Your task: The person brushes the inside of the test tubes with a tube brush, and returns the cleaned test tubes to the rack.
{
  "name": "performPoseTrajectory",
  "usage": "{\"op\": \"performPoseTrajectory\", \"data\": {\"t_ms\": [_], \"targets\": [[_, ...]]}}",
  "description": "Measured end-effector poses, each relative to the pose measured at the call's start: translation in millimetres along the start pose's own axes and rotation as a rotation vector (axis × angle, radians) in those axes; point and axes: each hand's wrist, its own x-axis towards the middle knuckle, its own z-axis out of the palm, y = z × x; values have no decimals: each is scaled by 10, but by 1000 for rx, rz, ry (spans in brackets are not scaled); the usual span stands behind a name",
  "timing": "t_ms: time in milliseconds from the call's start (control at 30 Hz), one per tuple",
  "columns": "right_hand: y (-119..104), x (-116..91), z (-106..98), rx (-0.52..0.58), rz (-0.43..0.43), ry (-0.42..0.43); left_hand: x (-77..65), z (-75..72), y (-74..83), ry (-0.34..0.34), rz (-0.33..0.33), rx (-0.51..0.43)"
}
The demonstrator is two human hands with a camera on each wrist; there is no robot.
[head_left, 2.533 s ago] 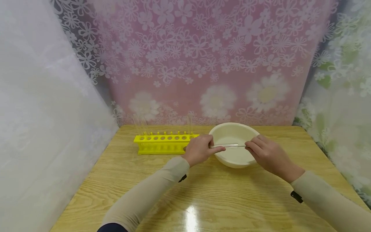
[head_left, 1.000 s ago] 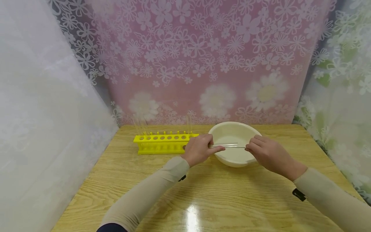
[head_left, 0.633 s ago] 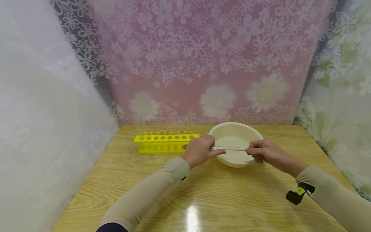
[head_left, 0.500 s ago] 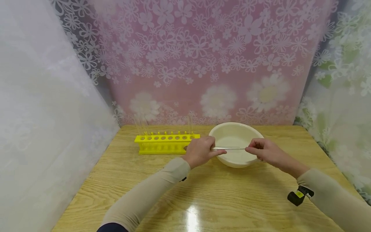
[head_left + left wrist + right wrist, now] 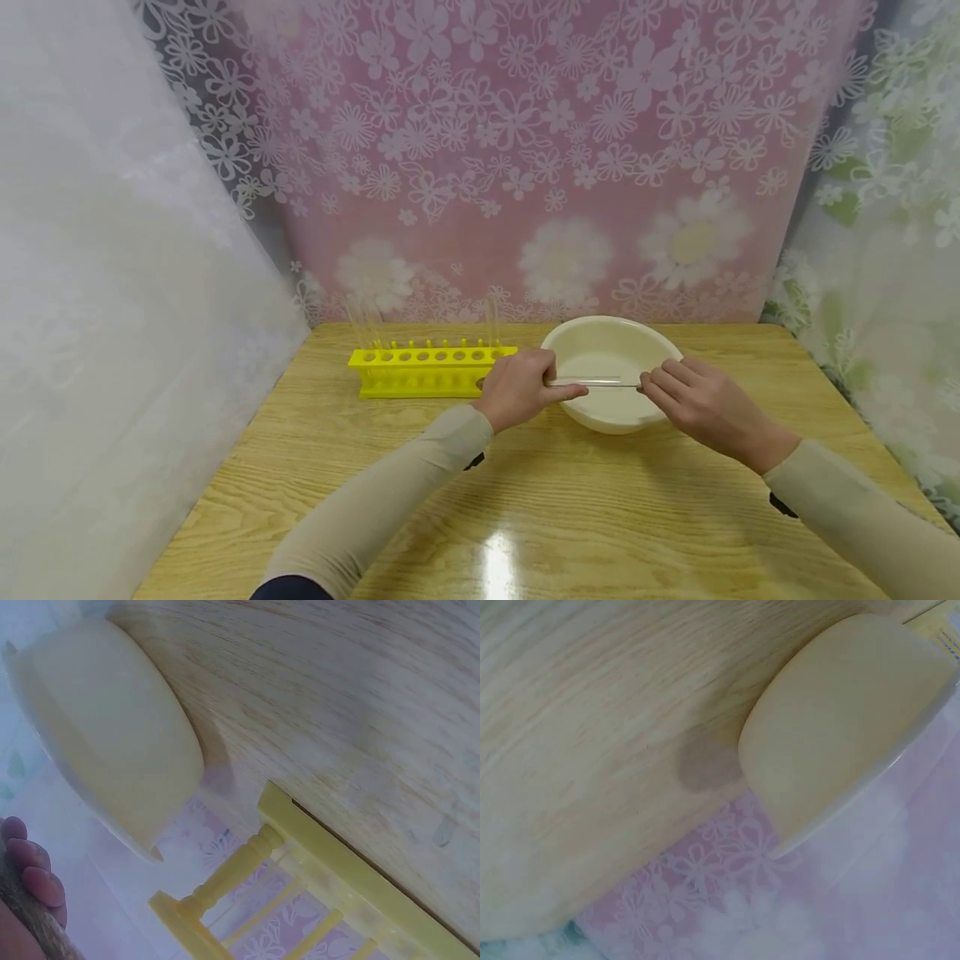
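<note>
In the head view my left hand (image 5: 517,387) grips a clear glass test tube (image 5: 600,380), its thumb lying along it. The tube is held level over the cream basin (image 5: 609,421), mouth pointing right. My right hand (image 5: 708,408), knuckles up, pinches the end of a thin wire handle (image 5: 630,386) that runs to the tube. In the left wrist view a brown bristly brush head (image 5: 36,919) shows by my left fingers (image 5: 34,866), so the wire looks like a test tube brush's. The right wrist view shows the basin's outside but not my hand.
A yellow test tube rack (image 5: 431,358) stands left of the basin, right behind my left hand. Several clear tubes stand upright in its end holes. The wooden table (image 5: 420,500) is bounded by a flowered curtain (image 5: 525,167) behind it.
My right hand rolled thumb-side up about half a second ago and has rolled back knuckles up, still pinching the wire. The left hand and the tube stay nearly in place.
</note>
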Motion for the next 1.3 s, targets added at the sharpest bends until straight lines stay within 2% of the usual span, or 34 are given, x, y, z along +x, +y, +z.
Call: {"op": "performPoseTrajectory", "data": {"t_ms": [67, 133, 233, 333, 467, 533, 567, 600, 633, 667, 733, 800, 900, 967, 1033, 1100, 1167, 1233, 1300], "targets": [[4, 11, -1, 16, 0, 4, -6, 1, 4, 3, -1, 4], [4, 29, -2, 60, 37, 8, -11, 2, 7, 8, 4, 11], [-13, 47, -11, 233, 190, -35, -11, 0, 8, 22, 17, 28], [-38, 45, -41, 581, 490, -168, -5, -3, 7, 47, 39, 73], [-53, 37, -68, 1171, 1017, -343, -3, 4, 4, 71, 82, 130], [-49, 40, -58, 1369, 1212, -391, -5, 6, 1, 70, 98, 143], [-48, 39, -52, 1426, 1278, -410, -7, 9, 0, 65, 102, 146], [-51, 36, -43, 1442, 1306, -427, -7, 12, -1, 60, 105, 144], [-55, 32, -38, 1422, 1307, -444, -8, 12, -1, 56, 103, 140], [-61, 27, -31, 1363, 1268, -453, -9, 14, -2, 49, 98, 136], [-82, 17, -21, 1175, 1123, -435, -10, 15, -7, 39, 77, 116], [-103, 6, -5, 909, 919, -369, -5, 17, -15, 27, 56, 102], [-107, 5, 20, 519, 574, -208, 3, 13, -25, 13, 22, 85], [-92, 6, 40, 328, 386, -105, 7, 9, -29, 7, 11, 76], [-74, 6, 55, 228, 248, -35, 7, 7, -27, 2, 7, 61], [-62, 2, 63, 208, 181, -4, 2, 12, -30, -4, 9, 51], [-59, 1, 59, 238, 181, -5, -5, 22, -38, -5, 16, 45], [-59, 12, 36, 314, 236, -47, -12, 36, -58, 1, 31, 52], [-63, 20, 13, 439, 352, -120, -18, 39, -70, 8, 43, 62]]}}
